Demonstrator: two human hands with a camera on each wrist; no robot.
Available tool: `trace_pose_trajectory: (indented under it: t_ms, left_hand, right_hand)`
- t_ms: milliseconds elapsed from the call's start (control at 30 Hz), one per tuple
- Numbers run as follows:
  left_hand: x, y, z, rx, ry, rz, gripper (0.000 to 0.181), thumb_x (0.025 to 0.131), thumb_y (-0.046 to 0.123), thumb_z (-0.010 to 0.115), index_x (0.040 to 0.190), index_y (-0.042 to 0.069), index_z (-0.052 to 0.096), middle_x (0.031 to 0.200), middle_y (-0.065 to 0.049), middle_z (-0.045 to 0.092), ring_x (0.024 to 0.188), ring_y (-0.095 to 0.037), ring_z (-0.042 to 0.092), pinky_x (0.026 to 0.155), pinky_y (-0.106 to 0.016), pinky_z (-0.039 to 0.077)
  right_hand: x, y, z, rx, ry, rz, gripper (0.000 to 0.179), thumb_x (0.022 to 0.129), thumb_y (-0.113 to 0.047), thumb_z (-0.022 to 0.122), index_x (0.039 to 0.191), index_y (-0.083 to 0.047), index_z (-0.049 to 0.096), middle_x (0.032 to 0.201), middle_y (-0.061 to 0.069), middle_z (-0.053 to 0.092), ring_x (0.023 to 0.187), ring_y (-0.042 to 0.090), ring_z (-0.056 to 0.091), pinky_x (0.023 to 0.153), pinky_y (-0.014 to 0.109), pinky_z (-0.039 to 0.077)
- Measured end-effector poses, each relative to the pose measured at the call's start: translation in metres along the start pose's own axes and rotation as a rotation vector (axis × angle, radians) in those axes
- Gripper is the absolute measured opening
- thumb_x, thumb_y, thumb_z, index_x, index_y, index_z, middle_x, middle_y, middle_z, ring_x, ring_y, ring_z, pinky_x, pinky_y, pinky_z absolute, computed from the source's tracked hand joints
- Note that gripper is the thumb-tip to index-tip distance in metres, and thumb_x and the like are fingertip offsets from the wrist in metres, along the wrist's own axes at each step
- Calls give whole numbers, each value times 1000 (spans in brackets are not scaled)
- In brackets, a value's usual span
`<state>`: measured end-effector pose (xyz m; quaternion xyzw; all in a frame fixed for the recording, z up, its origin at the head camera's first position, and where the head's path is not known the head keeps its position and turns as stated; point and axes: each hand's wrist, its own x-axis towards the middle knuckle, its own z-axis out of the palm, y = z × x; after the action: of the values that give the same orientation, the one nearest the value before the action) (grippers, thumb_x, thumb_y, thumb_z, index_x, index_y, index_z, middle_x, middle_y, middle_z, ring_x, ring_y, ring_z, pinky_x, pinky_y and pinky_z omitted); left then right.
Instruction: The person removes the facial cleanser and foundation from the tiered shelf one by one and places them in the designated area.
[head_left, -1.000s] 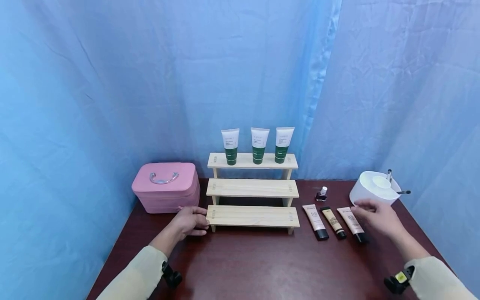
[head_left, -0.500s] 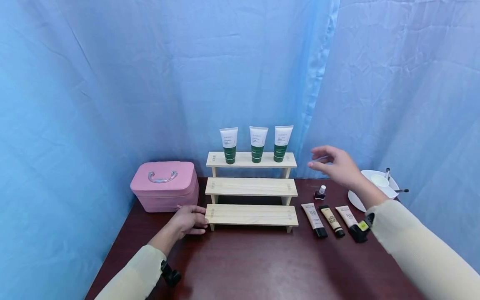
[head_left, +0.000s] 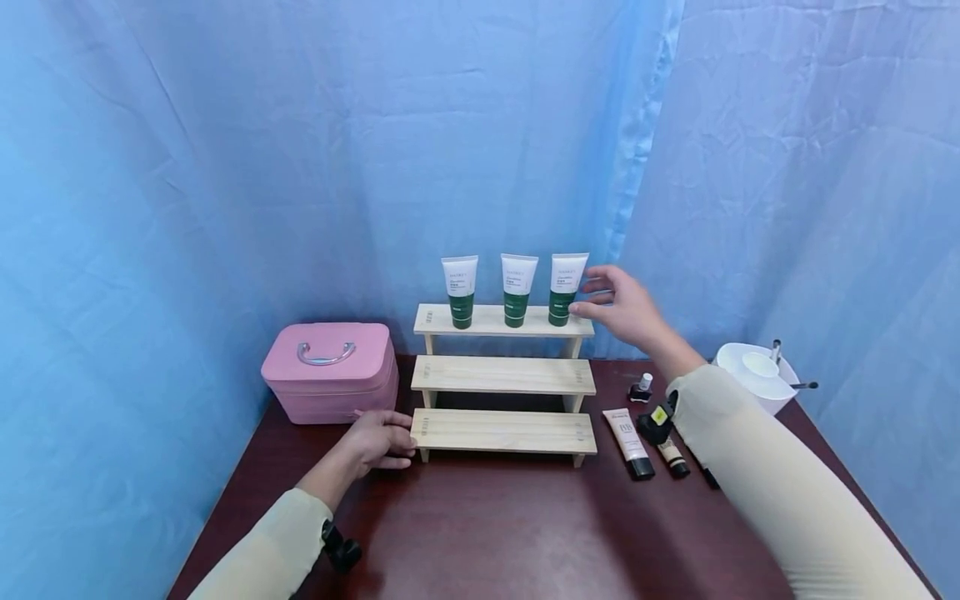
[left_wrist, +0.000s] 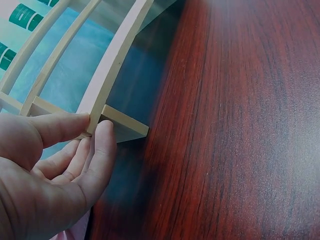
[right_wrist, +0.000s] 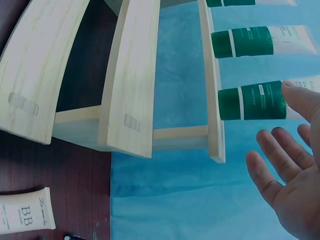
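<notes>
A: Right hand (head_left: 628,312), state?
B: Fingers (right_wrist: 262,175) parted, pinching nothing. Thumb at the right-hand tube (head_left: 567,275); contact, cannot tell. Said tube: upright on its cap, right end of the top tier, wooden stand (head_left: 480,374).

A: Left hand (head_left: 372,443)?
B: Thumb and fingers pinching the left end of the bottom tier.

A: Hazards?
B: Tube, narrow-footed: a sideways nudge from the thumb could topple it, against its neighbour or off the tier. Stand, light-looking: a tug from the left hand might shift it and rock everything standing on top. Right sleeve (head_left: 757,458), low over the bench (head_left: 510,533): could drag whatever lies beneath.

A: Counts?
B: Green-and-white tubes (head_left: 518,292), three, the right-hand one included, all on the top tier. Stand, one, three tiers. Pink case (head_left: 330,383), one, left of stand. Nail-polish bottle (head_left: 641,391), one. Tubes lying on the bench, three: BB tube (head_left: 627,440), yellowish tube (head_left: 672,458), dark-capped tube (head_left: 710,477), the last mostly hidden by the sleeve. White holder (head_left: 750,379), one. Brushes (head_left: 806,385) in it, two.
</notes>
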<state>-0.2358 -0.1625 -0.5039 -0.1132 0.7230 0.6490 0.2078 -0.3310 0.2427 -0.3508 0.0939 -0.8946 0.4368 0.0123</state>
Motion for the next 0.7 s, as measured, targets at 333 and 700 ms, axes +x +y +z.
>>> trace_pose_trajectory:
  t_ms: [333,700]
  left_hand:
    - [-1,1,0,0,-6,-2,44,88,-11,59,132,-8,55,91,-16,67,78,-22,67,67,-37,66]
    - [0,1,1,7,3,-7,42,88,-11,60,129,-7,57,91,-17,67,78,-22,67,67,-38,66]
  right_hand:
    - [7,-4,13,29,14,22,63,97,-28,73,148,-7,42,138,17,58,125,37,60,101,55,54]
    - [14,-4,20,-37,78,25,47,99,-26,71,135,-5,48,132,16,60,119,36,62,97,54,55]
